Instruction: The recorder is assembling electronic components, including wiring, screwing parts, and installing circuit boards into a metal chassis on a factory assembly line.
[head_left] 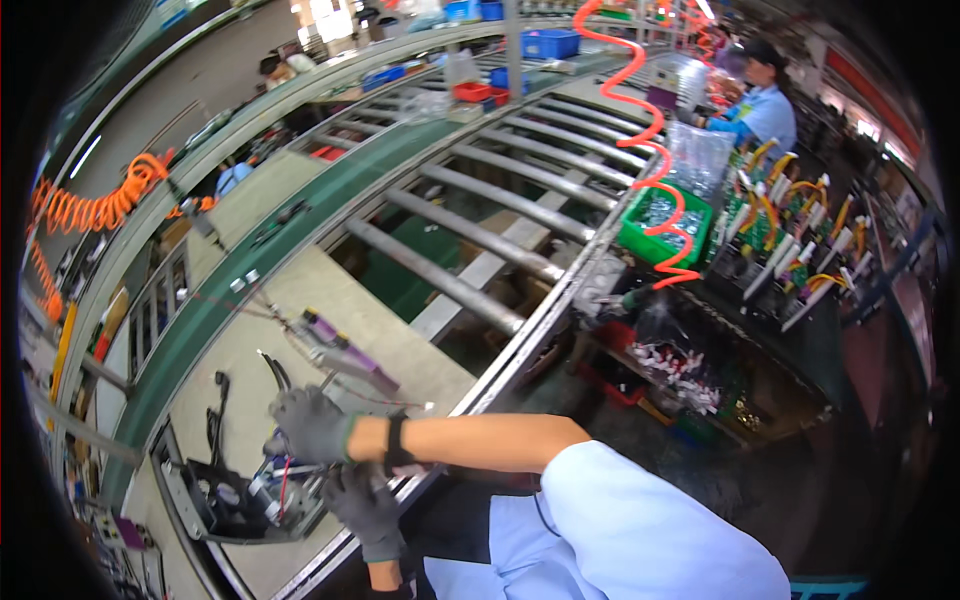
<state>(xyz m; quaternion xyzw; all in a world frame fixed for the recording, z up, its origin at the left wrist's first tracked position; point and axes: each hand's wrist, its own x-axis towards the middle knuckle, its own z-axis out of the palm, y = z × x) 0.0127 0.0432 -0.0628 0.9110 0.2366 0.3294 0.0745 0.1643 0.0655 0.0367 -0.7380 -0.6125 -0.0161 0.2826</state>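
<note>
A dark open housing (pixel 205 505) with a small motor, loose parts and a red wire inside lies on the bench's near end. My right hand (pixel 312 425), in a grey glove, reaches across from the right to the housing's right side. Its fingers are curled around something I cannot make out. Just below it, my left hand (pixel 365 512), also gloved, is closed beside the housing's near right corner; what its fingers hold is hidden. Beyond my right hand lie a silver and purple part (pixel 350 352) and thin wires. A black cable (pixel 217 410) rests left of it.
Metal rollers (pixel 470 225) run away beyond the bench board, with a green belt (pixel 270 240) alongside. Orange coiled hoses (pixel 105 205) hang at left and right. A green bin (pixel 665 225) of small parts stands right, near racked boards (pixel 790 235). A co-worker (pixel 765 105) is farther back.
</note>
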